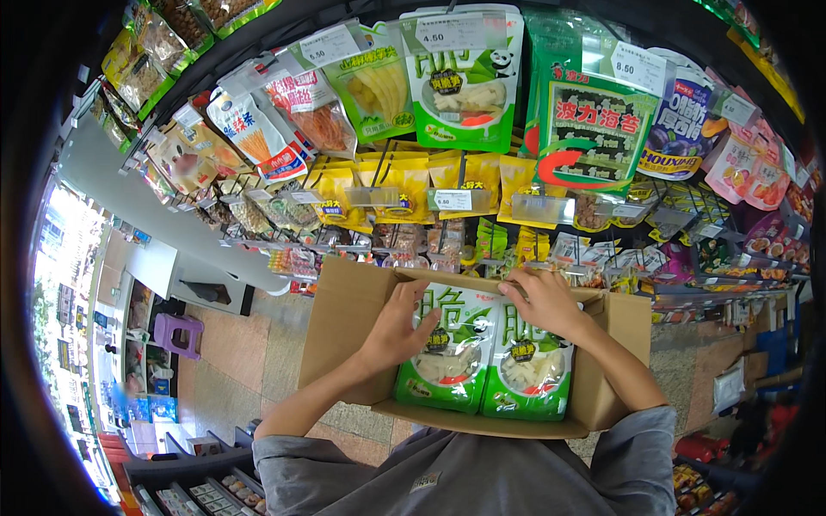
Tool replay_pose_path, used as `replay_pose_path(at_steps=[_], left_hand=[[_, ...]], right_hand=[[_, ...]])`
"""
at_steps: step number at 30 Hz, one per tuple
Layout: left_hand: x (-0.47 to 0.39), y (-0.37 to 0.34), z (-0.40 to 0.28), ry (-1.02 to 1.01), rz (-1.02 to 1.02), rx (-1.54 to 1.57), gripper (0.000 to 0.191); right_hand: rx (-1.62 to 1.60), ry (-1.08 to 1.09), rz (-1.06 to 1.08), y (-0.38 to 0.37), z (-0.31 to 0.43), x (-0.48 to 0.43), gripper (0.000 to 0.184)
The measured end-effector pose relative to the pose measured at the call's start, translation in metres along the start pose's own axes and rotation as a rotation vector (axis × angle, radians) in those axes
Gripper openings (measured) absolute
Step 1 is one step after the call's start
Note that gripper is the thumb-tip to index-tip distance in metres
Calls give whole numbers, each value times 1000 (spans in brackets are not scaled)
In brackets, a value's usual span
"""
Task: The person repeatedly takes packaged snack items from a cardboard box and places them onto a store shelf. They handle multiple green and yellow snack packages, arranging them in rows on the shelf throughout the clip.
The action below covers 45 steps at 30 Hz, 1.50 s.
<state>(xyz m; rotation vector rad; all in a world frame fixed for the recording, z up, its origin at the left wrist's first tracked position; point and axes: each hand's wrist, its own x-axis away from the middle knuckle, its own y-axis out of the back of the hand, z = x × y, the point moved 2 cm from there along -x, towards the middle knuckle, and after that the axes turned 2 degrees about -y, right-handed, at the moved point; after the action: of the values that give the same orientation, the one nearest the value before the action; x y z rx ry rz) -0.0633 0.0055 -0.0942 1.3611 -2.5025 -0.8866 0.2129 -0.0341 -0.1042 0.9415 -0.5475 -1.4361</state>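
An open cardboard box (619, 361) with its side flaps spread stands before me. Inside lie two stacks of green and white snack pouches, a left pouch (445, 380) and a right pouch (529, 387), side by side. My left hand (403, 322) is over the top left corner of the left pouch, thumb and fingers apart; whether it touches the pouch I cannot tell. My right hand (545, 300) rests at the box's far edge above the right pouch, fingers bent; its exact hold is unclear. A similar green and white pouch (461, 84) hangs on the rack above.
Snack bags hang from rack hooks beyond the box, among them a seaweed pack (594, 129) and yellow bags (403, 187). A purple stool (179, 334) stands on the tiled floor at left. Low shelves (193, 471) with goods are at lower left.
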Motion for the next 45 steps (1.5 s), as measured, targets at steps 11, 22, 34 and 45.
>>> replay_pose_path(at_steps=[11,22,34,45], left_hand=[[20,-46,9,224,-28,-119,79],[25,-48,6,246,-18,-62,65],[17,-4,41,315,46,14,33],[21,53,74,149,46,73,25]], right_hand=[[-42,14,52,8,-8,12,24],[-94,45,89,6,-6,13,26],[-17,16,55,-15,23,-16,26],[6,-36,14,-45,70,-46,27]])
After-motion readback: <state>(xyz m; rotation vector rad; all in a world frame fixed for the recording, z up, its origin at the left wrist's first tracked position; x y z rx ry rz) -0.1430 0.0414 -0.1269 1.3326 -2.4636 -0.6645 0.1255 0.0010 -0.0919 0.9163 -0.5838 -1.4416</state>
